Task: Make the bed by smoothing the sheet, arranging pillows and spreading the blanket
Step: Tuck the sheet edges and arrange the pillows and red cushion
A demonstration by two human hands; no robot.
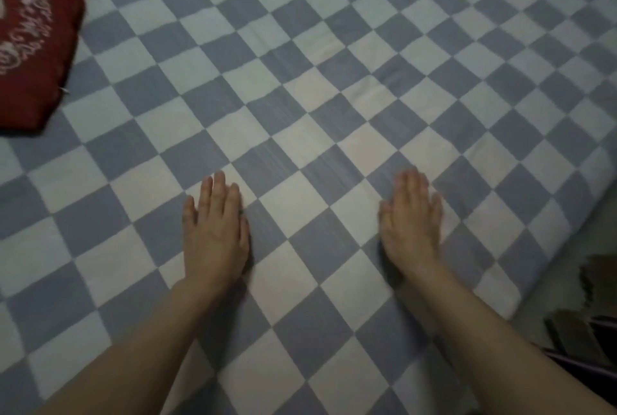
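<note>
Head view: left hand (215, 231) and right hand (412, 227) lay flat, fingers straight and released, palms down on the blue-and-white checkered cotton sheet (300, 97). Red printed pillow (30, 47) sat far left. Bed edge ran along the right; sheet ahead lay open.

A blue-and-white checkered sheet (334, 87) lies spread flat across the bed with a few faint creases near its middle, and a dark red pillow (33, 47) bearing blurred, seemingly white lettering rests on its far left edge.
</note>
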